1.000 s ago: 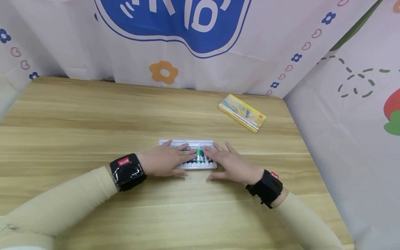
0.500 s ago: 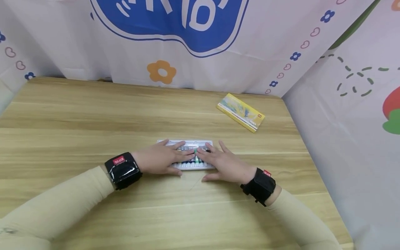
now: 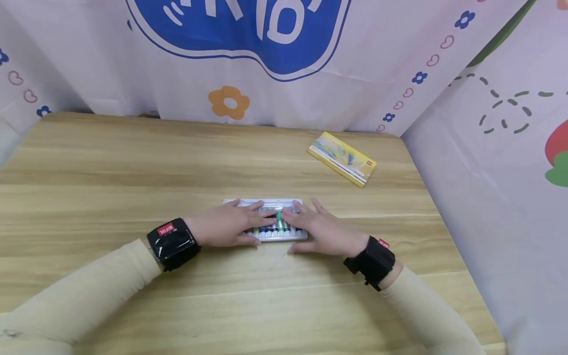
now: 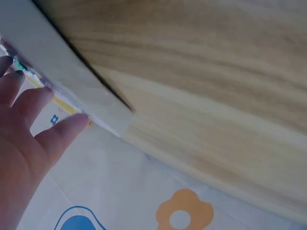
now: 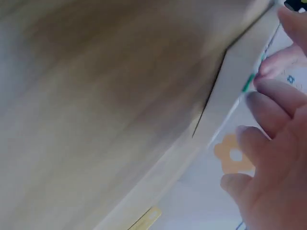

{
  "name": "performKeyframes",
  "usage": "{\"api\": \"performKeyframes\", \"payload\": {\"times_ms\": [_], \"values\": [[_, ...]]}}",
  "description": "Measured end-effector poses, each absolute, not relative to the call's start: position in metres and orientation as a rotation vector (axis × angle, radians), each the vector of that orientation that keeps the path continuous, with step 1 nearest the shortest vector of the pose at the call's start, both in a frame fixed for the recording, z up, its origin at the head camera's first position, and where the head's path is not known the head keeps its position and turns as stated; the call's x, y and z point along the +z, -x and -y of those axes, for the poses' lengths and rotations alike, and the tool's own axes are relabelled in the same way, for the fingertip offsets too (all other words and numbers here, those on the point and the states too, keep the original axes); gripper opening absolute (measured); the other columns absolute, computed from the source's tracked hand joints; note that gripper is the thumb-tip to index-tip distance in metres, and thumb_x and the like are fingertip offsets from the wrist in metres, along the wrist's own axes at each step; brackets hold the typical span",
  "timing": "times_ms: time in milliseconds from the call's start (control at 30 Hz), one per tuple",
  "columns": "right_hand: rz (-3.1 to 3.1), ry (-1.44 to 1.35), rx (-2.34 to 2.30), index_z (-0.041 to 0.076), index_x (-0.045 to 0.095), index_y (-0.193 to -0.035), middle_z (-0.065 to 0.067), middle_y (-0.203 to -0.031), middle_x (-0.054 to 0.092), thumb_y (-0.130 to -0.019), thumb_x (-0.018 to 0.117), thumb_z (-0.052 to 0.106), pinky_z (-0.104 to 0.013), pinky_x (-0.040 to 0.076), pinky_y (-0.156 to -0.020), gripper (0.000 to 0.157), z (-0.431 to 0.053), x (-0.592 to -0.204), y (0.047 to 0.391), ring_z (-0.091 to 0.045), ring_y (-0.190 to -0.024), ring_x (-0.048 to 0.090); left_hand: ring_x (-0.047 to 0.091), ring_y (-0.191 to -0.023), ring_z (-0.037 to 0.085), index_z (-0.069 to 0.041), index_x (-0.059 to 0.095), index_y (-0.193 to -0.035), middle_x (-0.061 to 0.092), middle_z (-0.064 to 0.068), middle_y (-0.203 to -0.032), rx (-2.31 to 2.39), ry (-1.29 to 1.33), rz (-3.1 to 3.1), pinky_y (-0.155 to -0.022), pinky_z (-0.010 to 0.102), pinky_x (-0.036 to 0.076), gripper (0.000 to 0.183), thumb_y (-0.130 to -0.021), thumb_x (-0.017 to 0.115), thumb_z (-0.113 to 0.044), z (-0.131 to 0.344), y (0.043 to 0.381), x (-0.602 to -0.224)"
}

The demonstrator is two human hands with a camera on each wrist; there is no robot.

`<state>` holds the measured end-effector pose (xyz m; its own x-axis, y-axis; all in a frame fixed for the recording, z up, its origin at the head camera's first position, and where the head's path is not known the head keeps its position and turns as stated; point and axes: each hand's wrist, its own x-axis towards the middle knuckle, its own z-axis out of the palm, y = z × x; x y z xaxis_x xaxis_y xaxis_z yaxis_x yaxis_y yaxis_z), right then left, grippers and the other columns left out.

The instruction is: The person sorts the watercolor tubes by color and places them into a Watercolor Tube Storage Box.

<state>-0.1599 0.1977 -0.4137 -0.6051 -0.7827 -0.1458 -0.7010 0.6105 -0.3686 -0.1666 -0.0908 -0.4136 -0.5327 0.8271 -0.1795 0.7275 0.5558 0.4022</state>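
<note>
A shallow white tray [image 3: 279,202] lies near the middle of the table, holding a row of small paint tubes [image 3: 280,225], one with a green band. My left hand [image 3: 222,225] rests over its left part with fingers spread and straight. Over the right part, my right hand [image 3: 326,231] lies the same way, its fingertips near the left ones. Both hands hide some of the tubes. The left wrist view shows the tray's pale side wall [image 4: 62,64] beside the left hand [image 4: 24,129]. Green shows by the right fingertips [image 5: 259,103] in the right wrist view.
A yellow printed box [image 3: 342,159] lies aslant at the back right of the wooden table [image 3: 133,162]. A white cloth [image 3: 177,93] with flowers and a blue shape hangs behind the table. Another printed cloth [image 3: 470,172] borders the right side.
My fingertips drew closer together over the tubes, then parted slightly. Both hands stay spread on the tray. The head view has shifted a little; the yellow box lies as before.
</note>
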Motion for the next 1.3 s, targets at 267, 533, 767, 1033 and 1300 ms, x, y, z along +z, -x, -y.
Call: {"api": "performKeyframes", "payload": {"times_ms": [267, 533, 767, 1033, 1300], "values": [[-2.616, 1.188, -0.431, 0.005, 0.051, -0.148, -0.009, -0.152, 0.047, -0.1, 0.069, 0.03, -0.062, 0.005, -0.121, 0.057, -0.215, -0.413, 0.156, -0.031, -0.15, 0.029, 0.022, -0.153, 0.03, -0.02, 0.041, -0.158, 0.034, -0.001, -0.163, 0.349, -1.284, -2.482, -0.114, 0.071, 0.022, 0.061, -0.104, 0.058, -0.043, 0.093, 0.165, -0.413], [-2.618, 1.194, -0.4, 0.006, 0.05, -0.149, -0.01, -0.152, 0.048, -0.1, 0.069, 0.031, -0.061, 0.005, -0.121, 0.058, -0.209, -0.415, 0.155, -0.03, -0.15, 0.029, 0.023, -0.153, 0.031, -0.019, 0.041, -0.158, 0.036, -0.001, -0.163, 0.346, -1.277, -2.487, -0.113, 0.071, 0.022, 0.061, -0.104, 0.059, -0.042, 0.094, 0.163, -0.415], [-2.606, 1.299, -0.257, 0.01, 0.043, -0.155, -0.007, -0.157, 0.042, -0.103, 0.064, 0.035, -0.059, 0.004, -0.122, 0.062, -0.187, -0.419, 0.159, -0.028, -0.151, 0.026, 0.028, -0.151, 0.032, -0.018, 0.047, -0.155, 0.041, 0.002, -0.16, 0.332, -1.288, -2.527, -0.112, 0.071, 0.027, 0.06, -0.103, 0.06, -0.044, 0.093, 0.163, -0.417], [-2.652, 1.341, -0.183, 0.009, 0.049, -0.151, -0.009, -0.153, 0.046, -0.102, 0.065, 0.037, -0.061, 0.004, -0.121, 0.059, -0.183, -0.42, 0.157, -0.029, -0.149, 0.031, 0.029, -0.15, 0.032, -0.016, 0.047, -0.154, 0.042, 0.002, -0.159, 0.318, -1.303, -2.54, -0.11, 0.071, 0.029, 0.061, -0.102, 0.061, -0.044, 0.091, 0.162, -0.414], [-2.674, 1.321, -0.185, 0.007, 0.052, -0.148, -0.012, -0.15, 0.049, -0.099, 0.068, 0.041, -0.062, 0.006, -0.121, 0.062, -0.179, -0.421, 0.155, -0.032, -0.147, 0.034, 0.028, -0.151, 0.031, -0.017, 0.046, -0.155, 0.041, -0.001, -0.16, 0.322, -1.304, -2.535, -0.111, 0.069, 0.029, 0.061, -0.103, 0.06, -0.045, 0.091, 0.162, -0.415]]}}
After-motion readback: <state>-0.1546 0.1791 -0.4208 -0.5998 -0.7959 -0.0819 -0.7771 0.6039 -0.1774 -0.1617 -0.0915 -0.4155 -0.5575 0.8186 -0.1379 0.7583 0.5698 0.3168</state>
